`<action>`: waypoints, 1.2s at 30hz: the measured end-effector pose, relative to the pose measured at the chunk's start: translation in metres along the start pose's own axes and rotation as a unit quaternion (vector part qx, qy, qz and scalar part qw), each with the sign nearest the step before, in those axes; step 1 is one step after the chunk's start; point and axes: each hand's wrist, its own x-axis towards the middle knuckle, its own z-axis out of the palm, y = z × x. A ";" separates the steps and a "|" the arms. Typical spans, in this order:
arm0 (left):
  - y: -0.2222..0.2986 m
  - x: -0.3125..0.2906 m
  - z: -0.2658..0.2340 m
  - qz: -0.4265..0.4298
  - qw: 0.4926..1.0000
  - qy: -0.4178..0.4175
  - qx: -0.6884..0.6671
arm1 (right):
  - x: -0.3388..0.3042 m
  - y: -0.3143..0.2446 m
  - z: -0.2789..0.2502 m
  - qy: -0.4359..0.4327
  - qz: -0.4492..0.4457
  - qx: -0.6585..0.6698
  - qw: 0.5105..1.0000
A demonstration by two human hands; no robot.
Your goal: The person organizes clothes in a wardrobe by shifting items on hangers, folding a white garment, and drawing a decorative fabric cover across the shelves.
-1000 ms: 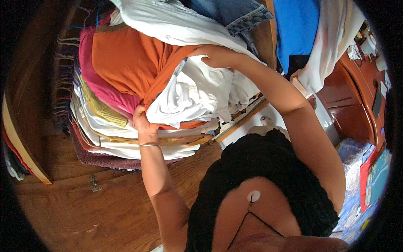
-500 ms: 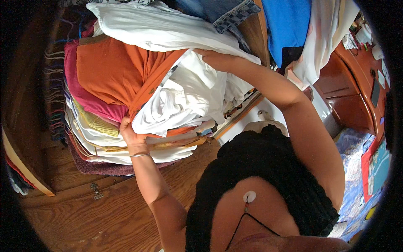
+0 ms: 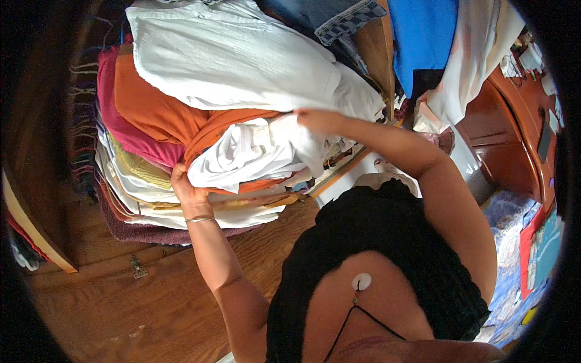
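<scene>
A row of hung clothes fills the upper left. Among them is an orange garment (image 3: 154, 106), its edge folded back around bunched white cloth (image 3: 233, 154). My left hand (image 3: 187, 187) is closed on the orange edge at its lower corner, beside a pink garment (image 3: 136, 136). At the right end of the orange edge is my right hand (image 3: 318, 122), fingers curled and slightly blurred, against the white cloth. Which fabric it grips is hidden. A large white garment (image 3: 233, 57) drapes over the orange one, just above my right hand.
Yellow, white and dark purple clothes (image 3: 136, 233) hang nearest me, with hangers (image 3: 82, 115) at their left ends. Below lies a wooden panel (image 3: 133, 308) with a metal hinge (image 3: 138, 267). Blue cloth (image 3: 423, 42) and a reddish wooden desk (image 3: 502, 133) are at right.
My right hand has come down toward me and slightly right. The orange opening has narrowed, and the large white garment hangs lower over it. My left hand has barely moved.
</scene>
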 end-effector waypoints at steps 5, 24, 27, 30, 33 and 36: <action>0.005 0.000 -0.021 0.013 1.000 0.018 0.000 | -0.003 -0.042 -0.065 0.152 0.035 0.288 0.945; 0.011 -0.003 -0.009 0.016 1.000 0.023 0.010 | -0.019 -0.085 -0.104 0.066 0.081 0.392 0.914; 0.011 -0.007 -0.004 0.011 1.000 0.018 0.001 | -0.031 -0.091 -0.099 0.112 0.074 0.336 0.932; 0.012 -0.005 0.000 -0.004 1.000 -0.002 0.001 | -0.040 -0.066 -0.098 -0.088 -0.026 0.163 0.982; 0.014 -0.007 -0.007 0.003 0.999 0.021 0.024 | -0.055 -0.090 -0.076 -0.303 -0.056 -0.052 0.950; 0.011 -0.017 0.004 0.021 0.999 0.041 0.016 | -0.060 -0.092 -0.049 -0.349 0.010 -0.125 0.929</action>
